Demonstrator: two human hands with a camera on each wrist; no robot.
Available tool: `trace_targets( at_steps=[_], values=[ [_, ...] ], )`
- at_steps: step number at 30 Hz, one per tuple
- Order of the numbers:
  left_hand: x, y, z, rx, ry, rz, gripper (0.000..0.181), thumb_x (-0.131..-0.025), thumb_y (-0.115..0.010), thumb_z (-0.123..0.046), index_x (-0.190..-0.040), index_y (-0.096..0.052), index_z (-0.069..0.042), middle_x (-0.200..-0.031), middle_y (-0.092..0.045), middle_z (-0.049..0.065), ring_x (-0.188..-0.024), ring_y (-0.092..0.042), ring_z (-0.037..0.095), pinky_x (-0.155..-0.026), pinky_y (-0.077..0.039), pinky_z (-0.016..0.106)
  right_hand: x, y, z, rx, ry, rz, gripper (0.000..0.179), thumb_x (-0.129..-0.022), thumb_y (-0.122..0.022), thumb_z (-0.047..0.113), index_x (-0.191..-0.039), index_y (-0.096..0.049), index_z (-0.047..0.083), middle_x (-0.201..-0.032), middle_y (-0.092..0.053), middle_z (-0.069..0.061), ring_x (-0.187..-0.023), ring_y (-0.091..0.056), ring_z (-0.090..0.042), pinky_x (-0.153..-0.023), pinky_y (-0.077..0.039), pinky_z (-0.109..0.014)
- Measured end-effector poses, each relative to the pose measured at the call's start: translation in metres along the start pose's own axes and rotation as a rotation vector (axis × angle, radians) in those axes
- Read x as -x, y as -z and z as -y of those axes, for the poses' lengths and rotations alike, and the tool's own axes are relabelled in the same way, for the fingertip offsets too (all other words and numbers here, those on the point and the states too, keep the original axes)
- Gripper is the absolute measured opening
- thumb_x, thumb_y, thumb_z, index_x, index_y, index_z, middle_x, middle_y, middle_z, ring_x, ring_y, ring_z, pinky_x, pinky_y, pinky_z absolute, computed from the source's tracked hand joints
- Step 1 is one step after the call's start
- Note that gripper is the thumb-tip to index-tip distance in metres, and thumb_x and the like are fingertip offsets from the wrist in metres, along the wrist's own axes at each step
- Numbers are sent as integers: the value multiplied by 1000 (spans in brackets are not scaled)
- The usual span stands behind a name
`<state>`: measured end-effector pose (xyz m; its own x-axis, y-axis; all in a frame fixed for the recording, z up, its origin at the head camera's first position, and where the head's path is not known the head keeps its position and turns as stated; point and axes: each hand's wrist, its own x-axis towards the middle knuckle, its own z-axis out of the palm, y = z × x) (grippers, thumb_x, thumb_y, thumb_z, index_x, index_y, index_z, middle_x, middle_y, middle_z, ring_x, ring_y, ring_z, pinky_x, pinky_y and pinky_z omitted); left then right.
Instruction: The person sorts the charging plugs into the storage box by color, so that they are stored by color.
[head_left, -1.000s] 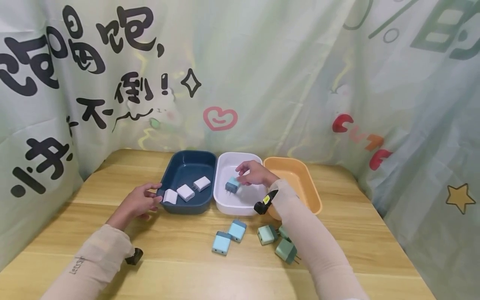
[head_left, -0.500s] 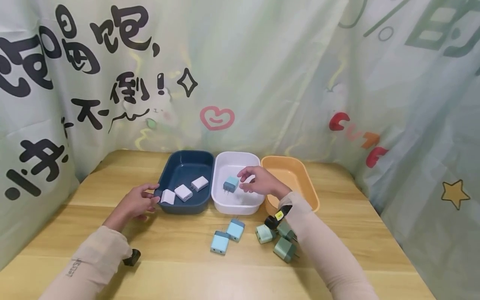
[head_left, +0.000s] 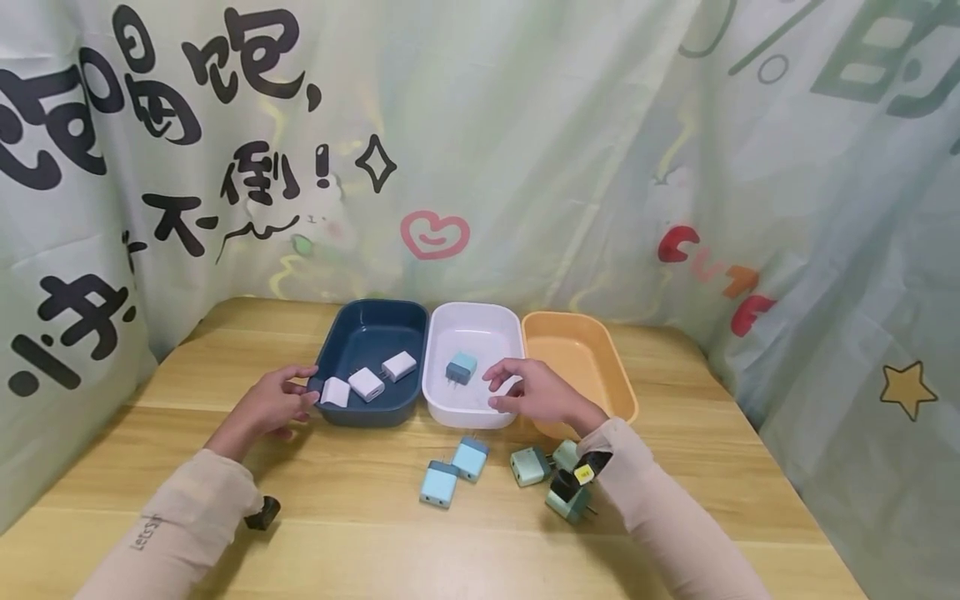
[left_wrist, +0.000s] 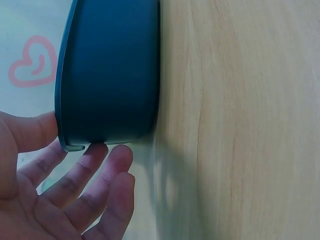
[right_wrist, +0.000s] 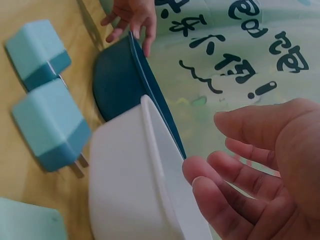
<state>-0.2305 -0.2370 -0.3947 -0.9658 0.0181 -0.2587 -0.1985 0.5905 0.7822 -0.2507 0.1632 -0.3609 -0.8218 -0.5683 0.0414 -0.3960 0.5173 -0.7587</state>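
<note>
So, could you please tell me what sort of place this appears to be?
Probably a makeshift tabletop workspace, seemingly indoors: printed fabric hangs behind a wood-grain table, which bears three trays in a row and several plug adapters.

Long, pale beige fabric sleeve on the left arm, loose and wrinkled at the cuff (head_left: 172,517), with small dark lettering (head_left: 146,533) starting "Lets" across the forearm! The left hand (head_left: 273,402) is bare, a chunky black wrist camera (head_left: 262,513) jutting by that cuff. On the right, a matching beige sleeve (head_left: 667,517), bare right hand (head_left: 540,390), and a black camera (head_left: 564,483) sporting a bright yellow label (head_left: 584,474)!
</note>
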Motion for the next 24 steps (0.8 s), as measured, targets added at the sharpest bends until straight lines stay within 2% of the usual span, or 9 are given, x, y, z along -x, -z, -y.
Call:
trace_targets(
  at_steps=[3,7,12,18,24],
  values=[
    [0,0,1,-2,-5,1,60,-97,-59,-17,-149,-33,-5,-133,-44,35,-94,-63,33,-63,-55,39,10,-6,2,15,6,6,24,-87,-73,11,-110,-64,7,-96,-61,-3,-73,-64,-21,-65,-52,-30],
    [2,0,2,-6,-13,2,60,-97,-59,-18,-149,-33,-4,-133,-44,35,-94,-64,34,-62,-54,39,21,-13,1,45,59,35,24,-88,-72,11,-110,-63,5,-95,-62,-1,-73,-64,-17,-70,-53,-30],
    [1,-1,1,0,5,7,61,-97,-59,-18,-150,-33,-5,-134,-44,34,-95,-63,34,-62,-55,38,31,-21,-4,32,93,74,24,-89,-71,11,-109,-63,1,-94,-63,-5,-72,-64,-15,-68,-54,-31],
    [-1,-1,0,7,13,4,60,-97,-59,-18,-150,-32,-6,-135,-44,34,-95,-63,33,-62,-55,38,36,-30,-11,46,105,119,28,-88,-71,8,-112,-61,-3,-101,-64,-16,-74,-66,-11,-71,-54,-27],
    [-1,-1,0,6,16,3,60,-97,-58,-17,-150,-32,-6,-134,-44,33,-96,-63,34,-62,-55,38,36,-41,-13,122,109,142,33,-87,-74,15,-115,-63,0,-106,-65,-11,-73,-65,-9,-69,-53,-24]
  ],
)
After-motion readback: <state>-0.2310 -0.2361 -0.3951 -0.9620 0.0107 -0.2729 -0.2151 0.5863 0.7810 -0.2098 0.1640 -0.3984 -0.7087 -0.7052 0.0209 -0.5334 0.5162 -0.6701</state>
